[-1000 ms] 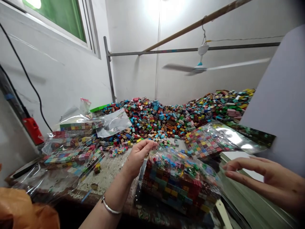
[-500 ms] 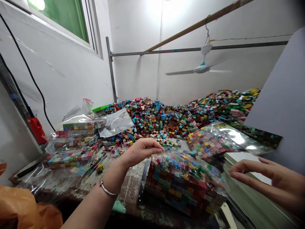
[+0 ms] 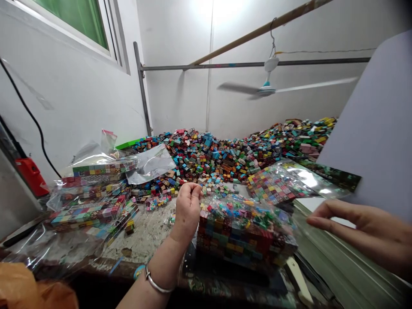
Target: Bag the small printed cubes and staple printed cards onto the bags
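Note:
A block of colourful printed cubes (image 3: 238, 244) stands in front of me inside a clear plastic bag (image 3: 225, 204), with small bright pieces on its top. My left hand (image 3: 187, 210), a metal bangle on its wrist, pinches the bag's edge at the block's left upper corner. On the other side my right hand (image 3: 357, 229) has thumb and forefinger together, beside the right end of the block. Thin film seems to reach those fingertips, though it is faint there. The block rests on a dark plate (image 3: 222, 266).
Loose cubes form a big heap (image 3: 222, 159) along the wall. Wrapped cube packs (image 3: 86, 214) lie at left, another pack (image 3: 270, 184) behind the block. A pale-handled tool (image 3: 298, 279) lies in front at right. A fan (image 3: 266, 91) spins overhead.
My left hand has turned more upright, its pinching fingers drawn up and curled. My right thumb and forefinger have come together. The view has shifted slightly.

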